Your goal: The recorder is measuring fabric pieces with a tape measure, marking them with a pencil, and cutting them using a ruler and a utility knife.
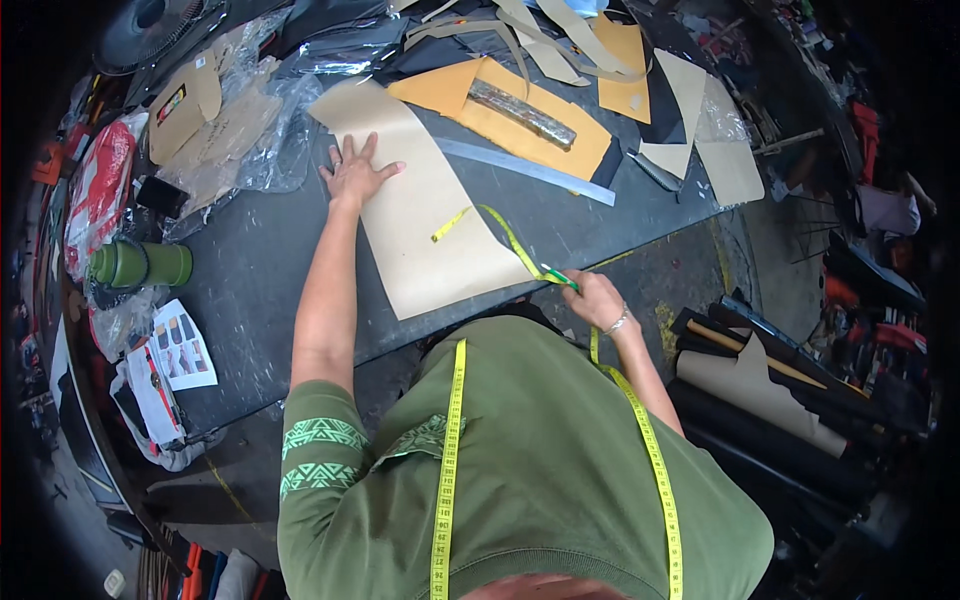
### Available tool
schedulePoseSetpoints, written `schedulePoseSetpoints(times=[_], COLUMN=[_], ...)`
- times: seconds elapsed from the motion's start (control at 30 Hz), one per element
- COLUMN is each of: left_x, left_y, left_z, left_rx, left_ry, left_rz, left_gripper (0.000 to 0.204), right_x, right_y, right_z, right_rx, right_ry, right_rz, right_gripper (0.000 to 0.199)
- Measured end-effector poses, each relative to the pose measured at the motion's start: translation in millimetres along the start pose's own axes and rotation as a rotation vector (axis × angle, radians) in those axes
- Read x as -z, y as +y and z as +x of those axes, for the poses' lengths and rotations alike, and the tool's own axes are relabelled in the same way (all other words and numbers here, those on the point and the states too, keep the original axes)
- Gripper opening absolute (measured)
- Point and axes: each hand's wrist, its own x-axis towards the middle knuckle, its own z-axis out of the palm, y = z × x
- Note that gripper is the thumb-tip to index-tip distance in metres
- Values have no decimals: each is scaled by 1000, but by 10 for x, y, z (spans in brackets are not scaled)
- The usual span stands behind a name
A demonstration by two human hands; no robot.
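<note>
A long sheet of brown kraft paper (pixel 425 215) lies on the dark worktable, its near end close to the table's front edge. My left hand (pixel 355 172) is spread flat on the paper's far left part, fingers apart. At the paper's near right corner, my right hand (pixel 596 300) is closed around a slim green pen (pixel 562 279). A yellow tape measure (pixel 514 240) passes by the pen and curls onto the paper; whether my fingers also pinch it I cannot tell. The rest of the tape hangs down both sides of my chest.
A metal ruler (pixel 530 172) lies right of the paper, beside orange sheet material (pixel 500 105) bearing a wrapped bar (pixel 522 114). A utility knife (pixel 655 172) sits farther right. On the left are a green bottle (pixel 140 264), a phone (pixel 161 197) and printed sheets (pixel 183 347).
</note>
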Motion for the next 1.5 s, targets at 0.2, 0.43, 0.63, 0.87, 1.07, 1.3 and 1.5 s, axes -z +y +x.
schedulePoseSetpoints(times=[0.2, 0.43, 0.63, 0.87, 1.07, 1.3, 1.5], left_x=[59, -93, -34, -34, -171, -321, -504], left_y=[123, 149, 179, 244, 387, 376, 280], left_z=[99, -701, -1870, -2660, -2647, -2675, -2987], left_rx=[-18, -101, 44, 349, 361, 267, 40], left_ry=[-82, -30, 38, -1, 153, 321, 302], left_rz=[-48, 49, -341, -731, -593, -446, -512], left_gripper=[101, 87, 70, 90, 89, 48, 15], right_x=[205, -204, -649, -678, -548, -458, -943], right_y=[-42, -342, -679, -775, -1006, -1021, -990], right_z=[471, 1250, 1667, 1824, 1677, 1359, 1250], right_rx=[-67, 558, 629, 639, 508, 207, 378], right_ry=[8, 217, 107, 95, -141, -733, -607], right_rz=[-80, -45, -194, -339, -507, -56, 226], right_gripper=[54, 28, 27, 10, 17, 32, 29])
